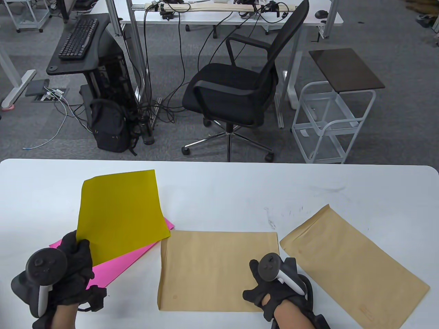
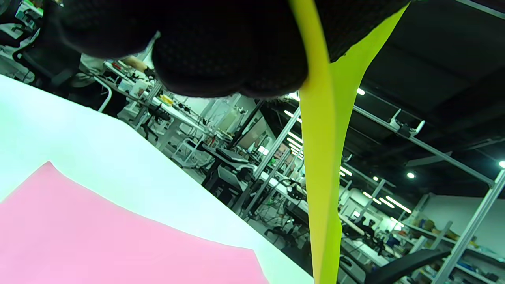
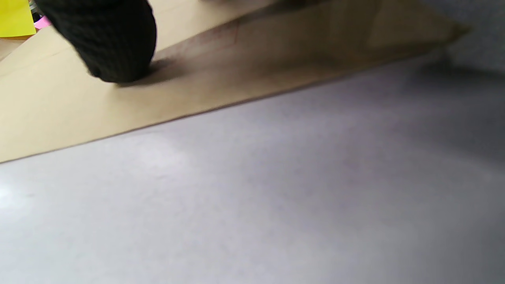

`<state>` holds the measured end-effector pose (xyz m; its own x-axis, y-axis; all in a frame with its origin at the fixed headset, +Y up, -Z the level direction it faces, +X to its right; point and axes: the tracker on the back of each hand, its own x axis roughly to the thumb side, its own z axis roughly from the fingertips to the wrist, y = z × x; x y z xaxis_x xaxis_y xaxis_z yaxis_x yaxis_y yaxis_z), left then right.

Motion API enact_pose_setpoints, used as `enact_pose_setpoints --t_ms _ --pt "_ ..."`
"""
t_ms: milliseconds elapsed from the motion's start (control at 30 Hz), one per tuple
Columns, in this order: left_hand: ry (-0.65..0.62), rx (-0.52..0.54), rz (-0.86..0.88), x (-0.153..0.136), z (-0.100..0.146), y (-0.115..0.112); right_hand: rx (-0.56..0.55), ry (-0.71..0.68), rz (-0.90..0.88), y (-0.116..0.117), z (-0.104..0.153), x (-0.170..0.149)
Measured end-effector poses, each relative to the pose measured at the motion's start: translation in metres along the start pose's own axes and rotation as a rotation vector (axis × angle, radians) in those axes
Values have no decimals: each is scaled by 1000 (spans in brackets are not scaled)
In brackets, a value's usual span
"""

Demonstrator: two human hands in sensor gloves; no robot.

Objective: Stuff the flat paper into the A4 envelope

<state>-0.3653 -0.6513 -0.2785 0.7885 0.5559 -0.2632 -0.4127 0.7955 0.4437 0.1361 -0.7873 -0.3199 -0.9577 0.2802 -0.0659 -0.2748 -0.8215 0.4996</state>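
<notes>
left grip (image 1: 73, 264) grasping the near-left corner of the yellow sheet (image 1: 121, 214), fingers clenched on the paper's edge; sheet lifted off the desk (image 1: 219, 185), tilted up and away. in the left wrist view the yellow sheet (image 2: 325, 157) runs down from the gloved fingers (image 2: 221, 51) as a thin edge-on strip, hanging above the desk surface.

pink sheet (image 1: 120, 262) lies flat on the desk under the yellow one, partly covered by it, its near-left part beside the left hand. same pink sheet (image 2: 98, 240) fills the lower left of the left wrist view.

right grip (image 1: 274, 284) rests on the near-right part of the middle envelope (image 1: 216, 270), palm down, fingers pressing the paper flat; nothing grasped in it. right wrist view: one gloved fingertip (image 3: 106, 43) touching the envelope (image 3: 197, 75), which lies flat on the desk.

middle envelope sits at the near centre of the desk, long side toward the person, its left edge touching the pink sheet's corner. whether its opening is parted: cannot tell.

second envelope (image 1: 353, 267) lies flat to the right, angled, just beside the first, not touched by either hand.
</notes>
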Motion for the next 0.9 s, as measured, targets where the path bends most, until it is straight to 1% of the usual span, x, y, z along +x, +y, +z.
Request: enact_pose_setpoints --t_ms 133,267,400,467,600,833,900 --pt "2 14 -18 -1 0 1 -1 0 -1 0 0 0" --pt "9 4 -5 -2 -1 0 1 1 -2 0 0 0" --pt "36 -40 55 -7 -3 -2 0 1 -1 0 0 0" --pt "72 -65 111 -13 -5 -2 1 1 -2 0 0 0" --pt "116 -107 169 -22 -9 -1 0 1 -3 0 0 0" --pt "158 -186 177 -30 -14 -3 1 2 -4 0 0 0" --pt "165 -227 174 -32 -15 -4 0 2 -3 0 0 0"
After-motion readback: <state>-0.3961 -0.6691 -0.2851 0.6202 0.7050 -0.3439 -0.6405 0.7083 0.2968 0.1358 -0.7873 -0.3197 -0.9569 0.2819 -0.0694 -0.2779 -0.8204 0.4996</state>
